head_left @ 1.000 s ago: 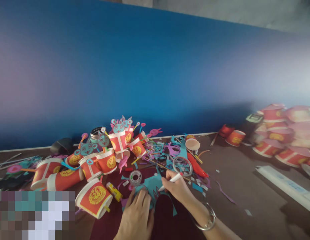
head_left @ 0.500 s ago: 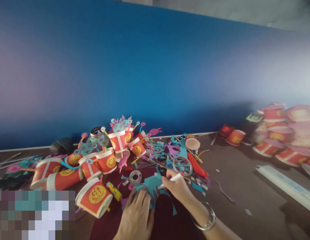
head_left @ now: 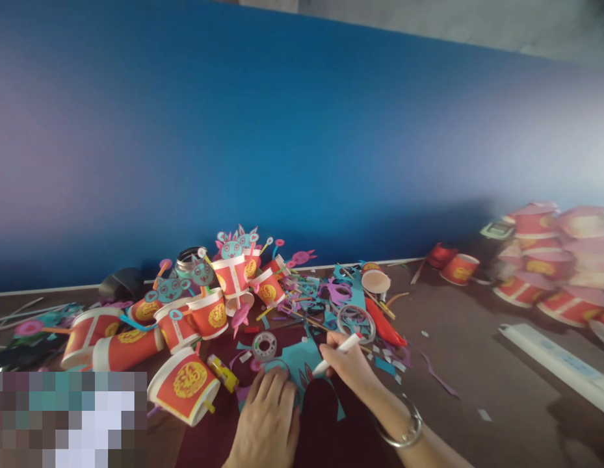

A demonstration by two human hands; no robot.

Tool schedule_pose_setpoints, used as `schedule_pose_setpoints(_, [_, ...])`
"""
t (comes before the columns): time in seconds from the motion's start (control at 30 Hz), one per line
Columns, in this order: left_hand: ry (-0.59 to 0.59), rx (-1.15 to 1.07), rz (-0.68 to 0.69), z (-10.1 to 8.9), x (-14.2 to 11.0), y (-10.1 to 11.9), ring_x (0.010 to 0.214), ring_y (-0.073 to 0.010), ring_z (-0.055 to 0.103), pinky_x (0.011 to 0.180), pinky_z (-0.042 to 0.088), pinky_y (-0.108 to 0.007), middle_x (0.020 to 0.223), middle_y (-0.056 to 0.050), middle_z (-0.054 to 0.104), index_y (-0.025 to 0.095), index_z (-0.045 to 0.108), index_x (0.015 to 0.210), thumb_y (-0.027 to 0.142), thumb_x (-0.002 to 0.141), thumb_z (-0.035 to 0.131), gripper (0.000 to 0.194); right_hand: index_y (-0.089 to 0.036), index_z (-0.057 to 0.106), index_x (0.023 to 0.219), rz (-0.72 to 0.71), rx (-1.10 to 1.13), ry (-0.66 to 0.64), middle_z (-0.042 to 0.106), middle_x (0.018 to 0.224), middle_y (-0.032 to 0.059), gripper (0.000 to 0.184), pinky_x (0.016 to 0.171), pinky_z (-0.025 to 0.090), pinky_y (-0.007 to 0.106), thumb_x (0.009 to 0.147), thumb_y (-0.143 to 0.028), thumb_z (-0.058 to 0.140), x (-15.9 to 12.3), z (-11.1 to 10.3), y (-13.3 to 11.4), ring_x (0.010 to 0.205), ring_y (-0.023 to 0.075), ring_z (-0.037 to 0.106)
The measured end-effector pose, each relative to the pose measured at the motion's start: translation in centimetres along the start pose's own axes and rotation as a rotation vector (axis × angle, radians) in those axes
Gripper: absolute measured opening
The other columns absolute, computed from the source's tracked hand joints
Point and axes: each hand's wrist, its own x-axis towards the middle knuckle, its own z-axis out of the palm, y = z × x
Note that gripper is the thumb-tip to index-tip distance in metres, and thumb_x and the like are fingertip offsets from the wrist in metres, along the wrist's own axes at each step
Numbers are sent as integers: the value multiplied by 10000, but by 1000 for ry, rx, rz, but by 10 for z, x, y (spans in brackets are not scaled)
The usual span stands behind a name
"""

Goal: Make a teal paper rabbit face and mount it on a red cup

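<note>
My left hand (head_left: 266, 416) lies flat, fingers stretched out, on a cut sheet of light-blue paper (head_left: 298, 355). In my right hand (head_left: 349, 369) is a white marker (head_left: 350, 343) with a red end, held like a pen. Its tip is at or just over the paper, beside pointed ear shapes drawn in dark red; whether it touches I cannot tell. Under the paper is a dark red sheet (head_left: 341, 435). A roll of tape (head_left: 264, 346) lies just beyond my left hand, and a yellow object (head_left: 222, 373) is left of it.
Red paper cups (head_left: 184, 385) with gold prints, some bearing paper animal faces (head_left: 201, 270), crowd the left. Paper scraps, a larger tape ring (head_left: 356, 324) and a red object (head_left: 385, 323) lie beyond my hands. Stacked cups (head_left: 545, 263) and a white power strip (head_left: 550, 357) are at right.
My right hand and the marker have shifted slightly right and down over the paper. My left hand stays where it was.
</note>
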Motion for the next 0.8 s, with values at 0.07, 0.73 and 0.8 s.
schedule_pose_setpoints(0.07, [2, 28, 36, 2, -1, -3, 983, -233, 600, 876, 474, -410, 1034, -39, 665, 207, 579, 982, 138, 791, 447, 242, -226, 356, 522, -46, 82, 23, 411, 345, -85, 284, 415, 303, 200, 758, -300, 498, -3, -1, -3, 363, 88, 415])
schedule_pose_setpoints(0.73, [158, 253, 137, 13, -6, 10, 750, -187, 593, 774, 434, -336, 797, -34, 682, 166, 662, 824, 218, 831, 463, 206, -226, 377, 552, -152, -67, 25, 444, 400, -77, 229, 412, 285, 200, 710, -264, 538, 1, 4, 4, 387, 86, 389])
schedule_pose_setpoints(0.8, [133, 248, 125, 13, -6, 11, 739, -188, 588, 767, 440, -340, 784, -32, 676, 169, 662, 830, 221, 818, 486, 183, -228, 371, 545, -111, -82, 15, 444, 369, -78, 242, 398, 277, 196, 728, -280, 522, 3, 5, 9, 361, 83, 381])
